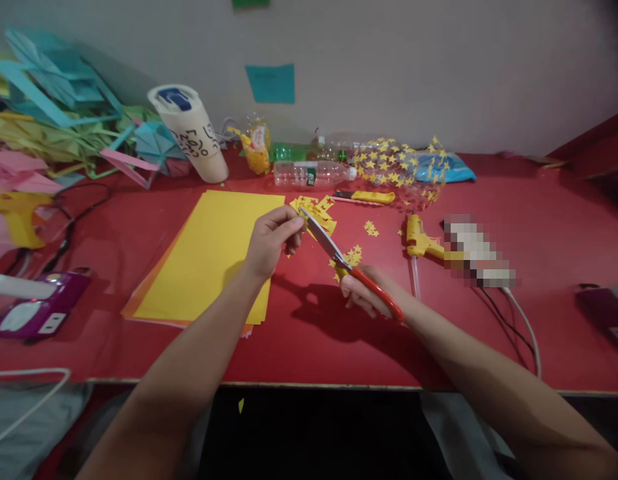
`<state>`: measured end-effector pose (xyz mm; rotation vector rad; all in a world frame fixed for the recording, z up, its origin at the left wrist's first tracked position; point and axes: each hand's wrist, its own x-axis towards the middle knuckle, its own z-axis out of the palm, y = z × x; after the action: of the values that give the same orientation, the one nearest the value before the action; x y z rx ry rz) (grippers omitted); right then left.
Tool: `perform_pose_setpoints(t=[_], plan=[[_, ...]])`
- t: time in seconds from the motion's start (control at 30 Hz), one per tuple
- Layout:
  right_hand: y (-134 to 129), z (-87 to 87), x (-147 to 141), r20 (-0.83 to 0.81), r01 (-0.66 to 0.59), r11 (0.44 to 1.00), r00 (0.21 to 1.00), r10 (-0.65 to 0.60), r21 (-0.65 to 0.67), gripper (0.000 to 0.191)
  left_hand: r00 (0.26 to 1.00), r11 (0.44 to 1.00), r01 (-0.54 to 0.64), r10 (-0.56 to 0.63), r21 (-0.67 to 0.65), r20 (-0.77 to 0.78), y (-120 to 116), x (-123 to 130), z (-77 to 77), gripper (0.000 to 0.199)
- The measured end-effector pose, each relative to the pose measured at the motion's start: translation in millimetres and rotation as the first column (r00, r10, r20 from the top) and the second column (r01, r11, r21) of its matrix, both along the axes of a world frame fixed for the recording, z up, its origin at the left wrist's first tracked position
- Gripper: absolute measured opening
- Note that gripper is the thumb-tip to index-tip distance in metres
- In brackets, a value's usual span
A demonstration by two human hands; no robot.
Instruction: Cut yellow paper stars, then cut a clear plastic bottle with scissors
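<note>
Over the red table, my right hand (361, 293) grips a pair of scissors (333, 250) by the red handles. Their blades point up and left to the fingertips of my left hand (273, 240). The left thumb and forefinger are pinched together at the blade tips; what they hold is too small to make out against the yellow behind. Just beyond the tips lie yellow paper scraps (321, 217). Small yellow paper stars are piled (353, 255) beside the scissors, with another little heap of stars (371, 229) farther right. Yellow paper sheets (203, 260) lie under and left of my left hand.
Along the back stand a white tumbler (191, 133), a clear plastic bottle (309, 174) and a star-covered bottle (383, 163). A yellow cutter (371, 197) lies before them. A yellow glue gun (421, 240) is at right, a purple power strip (41, 303) and folded paper (63, 80) at left.
</note>
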<state>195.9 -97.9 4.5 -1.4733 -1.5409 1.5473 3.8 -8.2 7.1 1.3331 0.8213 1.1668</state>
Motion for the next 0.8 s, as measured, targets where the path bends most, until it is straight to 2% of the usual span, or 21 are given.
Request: perform_pose_setpoints(t=[0.4,0.7,0.8], plan=[[0.1,-3.2,-1.8,-0.016,0.018,0.999,1.0,-0.019,-0.033,0.056,1.0,1.0,0.012,-0.012,-0.018,0.025,-0.2,2.8,-1.0,0.02],[-0.6,-8.2,-2.7,-0.039,0.031,0.999,0.999,-0.031,-0.01,0.054,0.998,0.996,-0.061,0.06,0.059,0.027,0.7,3.7,-3.9,0.018],[-0.5,-8.3,-3.2,-0.05,0.027,1.0,0.998,-0.027,-0.007,0.055,0.998,0.997,-0.057,0.057,0.048,0.01,-0.2,4.1,-3.8,0.019]])
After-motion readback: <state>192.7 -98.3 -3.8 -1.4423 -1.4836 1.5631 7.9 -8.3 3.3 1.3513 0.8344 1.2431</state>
